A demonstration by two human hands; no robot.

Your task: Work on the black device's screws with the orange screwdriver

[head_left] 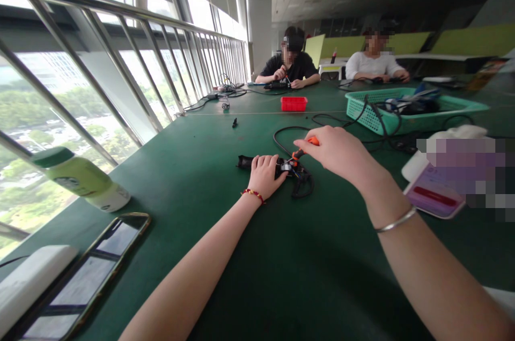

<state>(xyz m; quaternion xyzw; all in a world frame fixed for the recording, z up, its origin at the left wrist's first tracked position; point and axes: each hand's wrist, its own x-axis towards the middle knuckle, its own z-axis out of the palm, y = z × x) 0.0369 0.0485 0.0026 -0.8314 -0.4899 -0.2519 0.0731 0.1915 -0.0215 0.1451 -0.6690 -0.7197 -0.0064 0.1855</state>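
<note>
A black elongated electrical device (244, 162) lies on the green tabletop with its inner parts and wires exposed at its right end. My left hand (265, 173) is closed over its body and presses it down on the table. In my right hand (341, 153) is a screwdriver (298, 154) with an orange and black handle, its tip pointing down into the device's exposed inside. The tip's exact contact is too small to make out. A loop of black cable (277, 136) lies behind the device.
A small red bin (293, 104) and a small black part (234, 123) lie beyond my hands. At right stand a turquoise basket (364, 111) of cables and a purple-screened phone (434, 191). A bottle (80, 177) and a phone (92, 282) are at left. Two people sit across.
</note>
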